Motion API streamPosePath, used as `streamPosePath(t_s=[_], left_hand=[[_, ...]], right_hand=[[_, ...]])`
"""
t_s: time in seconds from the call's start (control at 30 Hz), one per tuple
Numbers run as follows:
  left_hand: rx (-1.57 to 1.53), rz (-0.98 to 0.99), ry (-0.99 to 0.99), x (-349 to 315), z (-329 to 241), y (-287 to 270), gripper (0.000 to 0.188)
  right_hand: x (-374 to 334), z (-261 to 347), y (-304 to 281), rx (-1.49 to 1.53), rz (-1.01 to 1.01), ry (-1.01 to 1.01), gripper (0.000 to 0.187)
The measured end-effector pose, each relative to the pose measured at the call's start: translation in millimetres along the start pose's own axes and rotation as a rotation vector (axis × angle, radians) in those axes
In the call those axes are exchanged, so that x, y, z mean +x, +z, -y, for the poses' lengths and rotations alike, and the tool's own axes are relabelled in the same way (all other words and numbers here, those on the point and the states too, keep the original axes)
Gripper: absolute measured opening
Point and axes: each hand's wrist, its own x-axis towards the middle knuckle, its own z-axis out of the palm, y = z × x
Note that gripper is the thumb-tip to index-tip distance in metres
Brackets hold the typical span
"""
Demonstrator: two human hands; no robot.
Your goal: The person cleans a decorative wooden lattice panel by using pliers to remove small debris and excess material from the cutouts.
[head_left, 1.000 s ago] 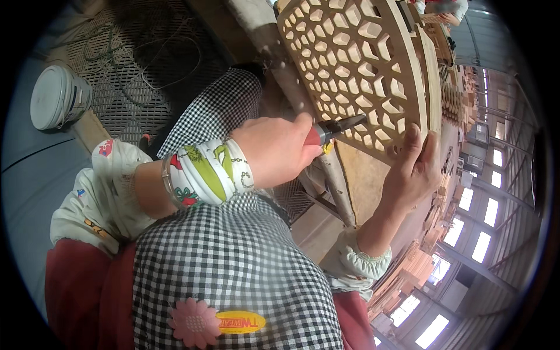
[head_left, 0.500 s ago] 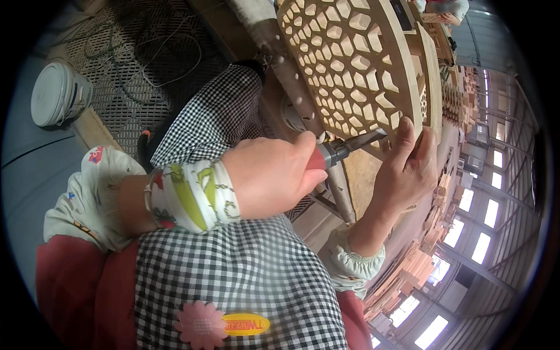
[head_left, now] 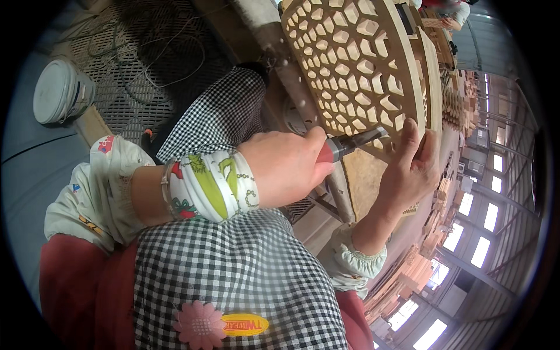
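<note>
My left hand is wrapped round a chisel-like hand tool with a red handle, a dark collar and a flat metal blade. The blade points right and lies against the lower edge of a pale wooden lattice panel full of angular cut-out holes. At the panel's lower right corner, my right hand grips the edge, thumb toward the front and fingers partly hidden behind. The panel stands tilted, curved along its right side. Whether the blade's tip touches the wood, I cannot tell.
A lidded white bucket stands at the left beside a slotted mat with loose cables. Beneath the panel runs a pale round bar. Stacked wood fills the right, and another person's hand shows at the top right.
My left hand and forearm have shifted a little right and up, with the tool turned slightly flatter. The right hand keeps its hold on the panel's corner.
</note>
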Motion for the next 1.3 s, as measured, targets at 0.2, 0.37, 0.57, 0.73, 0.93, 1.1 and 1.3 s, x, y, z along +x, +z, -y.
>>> streamPosePath(t_s=[0.2, 0.37, 0.57, 0.73, 0.93, 1.1, 1.3], left_hand=[[-0.048, 0.079, -0.051, -7.1, 2.6, -9.1, 0.042], [-0.054, 0.115, -0.005, -13.1, 16.3, -13.1, 0.038], [-0.166, 0.081, -0.099, -11.4, 21.1, -26.8, 0.036], [-0.258, 0.135, -0.147, 3.6, 23.5, -21.4, 0.037], [-0.353, 0.178, -0.113, 8.3, 30.7, -12.4, 0.039], [-0.553, 0.361, -0.299, 10.4, 17.2, -27.2, 0.037], [-0.764, 0.444, -0.348, 12.3, 21.9, -28.1, 0.036]], right_hand=[[1.7, -5.8, -0.5, -0.025, 0.0, -0.023, 0.046], [7.0, -7.7, -0.1, 0.0, 0.013, 0.015, 0.047], [6.2, -4.7, -1.3, 0.014, 0.008, -0.026, 0.047], [2.8, -0.8, -1.5, 0.044, 0.019, 0.005, 0.047], [0.9, 1.5, -3.0, 0.065, 0.011, 0.031, 0.045], [2.1, -2.3, -3.0, 0.022, 0.0, 0.02, 0.045], [1.4, -1.9, -3.6, 0.084, 0.022, 0.049, 0.043]])
